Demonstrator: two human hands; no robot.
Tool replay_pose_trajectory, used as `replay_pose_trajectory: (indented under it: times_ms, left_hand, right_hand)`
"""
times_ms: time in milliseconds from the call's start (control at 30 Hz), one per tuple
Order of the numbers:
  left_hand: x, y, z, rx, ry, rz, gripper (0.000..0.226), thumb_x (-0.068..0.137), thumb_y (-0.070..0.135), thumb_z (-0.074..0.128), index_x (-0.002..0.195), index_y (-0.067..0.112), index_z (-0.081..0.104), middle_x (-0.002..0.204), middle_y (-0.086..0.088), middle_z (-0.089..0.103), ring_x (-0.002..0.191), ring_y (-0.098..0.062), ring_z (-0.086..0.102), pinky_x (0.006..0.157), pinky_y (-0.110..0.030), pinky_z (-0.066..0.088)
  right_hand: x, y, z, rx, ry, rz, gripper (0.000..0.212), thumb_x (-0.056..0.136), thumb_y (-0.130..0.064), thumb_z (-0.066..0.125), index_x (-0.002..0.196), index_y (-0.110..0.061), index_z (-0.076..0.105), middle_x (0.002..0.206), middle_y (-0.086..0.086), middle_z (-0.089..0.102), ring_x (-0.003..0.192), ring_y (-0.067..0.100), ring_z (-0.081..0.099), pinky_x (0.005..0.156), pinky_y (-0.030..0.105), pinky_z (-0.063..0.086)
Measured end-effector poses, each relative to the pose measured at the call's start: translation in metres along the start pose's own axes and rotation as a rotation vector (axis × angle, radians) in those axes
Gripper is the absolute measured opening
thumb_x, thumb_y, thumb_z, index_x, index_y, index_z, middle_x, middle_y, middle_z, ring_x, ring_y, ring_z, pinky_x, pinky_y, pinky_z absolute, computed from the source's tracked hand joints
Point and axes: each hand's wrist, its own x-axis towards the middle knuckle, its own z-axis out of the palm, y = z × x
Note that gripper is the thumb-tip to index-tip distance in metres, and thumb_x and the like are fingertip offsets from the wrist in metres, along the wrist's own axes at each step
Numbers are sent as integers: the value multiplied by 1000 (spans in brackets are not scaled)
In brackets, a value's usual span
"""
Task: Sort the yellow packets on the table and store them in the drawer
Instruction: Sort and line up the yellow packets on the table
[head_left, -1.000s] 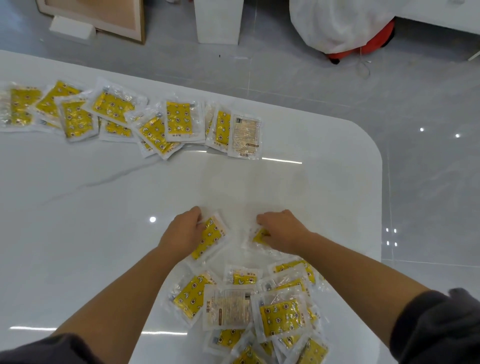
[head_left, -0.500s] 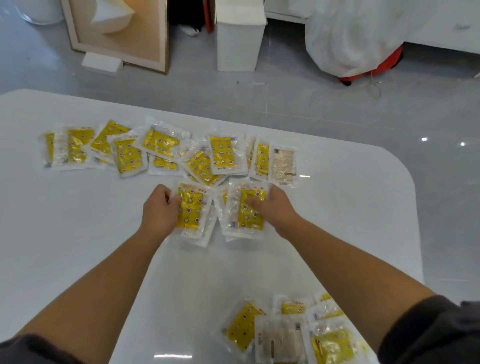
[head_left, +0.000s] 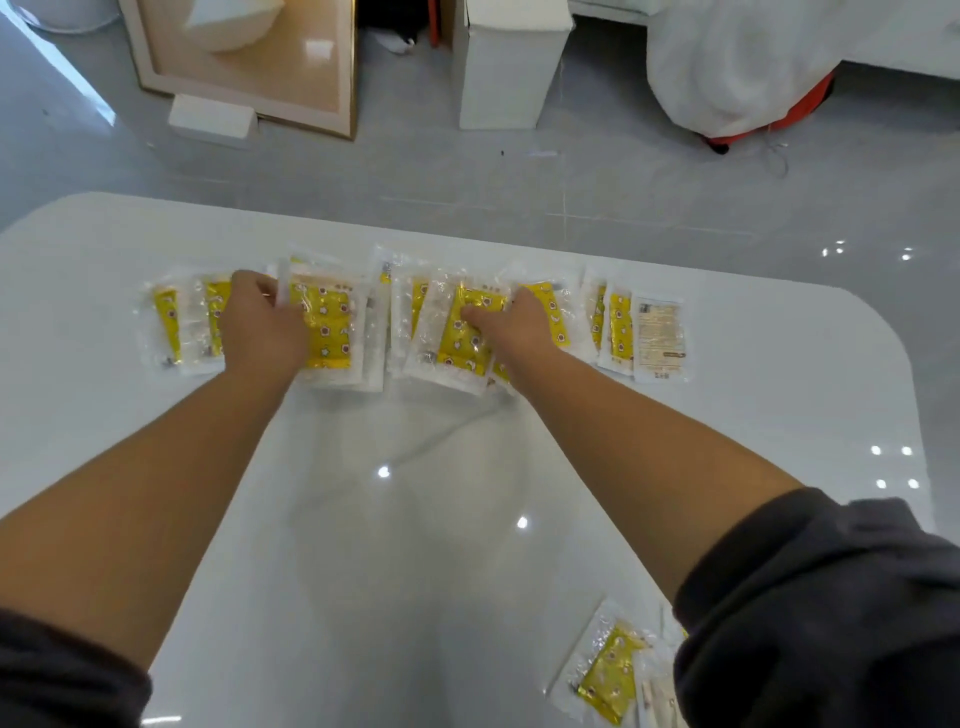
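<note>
Yellow packets (head_left: 621, 325) in an overlapping row along the far side of the counter (head_left: 779, 395), both grips on them.
Judged light, limp and slick in their film, so best pinched at the clear sealed border. Left grip (head_left: 265, 325) curls over one packet's edge. Right grip (head_left: 514, 325) lies fingers-down on another, apparently pinching it. Spare packets (head_left: 608, 670) lie at the near right. No drawer is in view, so its contents are unverified.

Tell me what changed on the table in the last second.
Both hands took a packet each from the near pile and carried it to the far row. Now the left hand holds the left packet there, the right hand the right packet. Pile and row stayed.
</note>
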Motion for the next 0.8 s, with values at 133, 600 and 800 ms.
replay_pose_trajectory:
  times_ms: [133, 600, 800]
  left_hand:
    - [0, -6, 5, 219, -73, -14, 60, 83, 6, 61, 137, 12, 36, 135, -16, 43, 121, -36, 48, 93, -47, 44]
    - [-124, -30, 43, 232, -355, 334, 26, 84, 9, 62, 108, 18, 58, 109, -1, 58, 103, -23, 56, 94, -44, 44]
    - [-194, -40, 79, 388, -570, 461, 21, 86, 15, 58, 106, 23, 59, 109, 4, 58, 104, -17, 55, 88, -31, 38]
  right_hand:
    - [-8, 4, 6, -429, 121, -193, 56, 86, -11, 64, 136, -7, 40, 127, 10, 50, 113, 25, 53, 83, 29, 44]
    - [-67, 97, -51, -692, -93, -327, 30, 89, -14, 57, 118, -13, 54, 111, 3, 59, 100, 17, 56, 81, 25, 43]
    - [-95, 160, -115, -818, -205, -257, 26, 91, -17, 53, 117, -18, 55, 109, -1, 62, 95, 18, 59, 82, 30, 49]
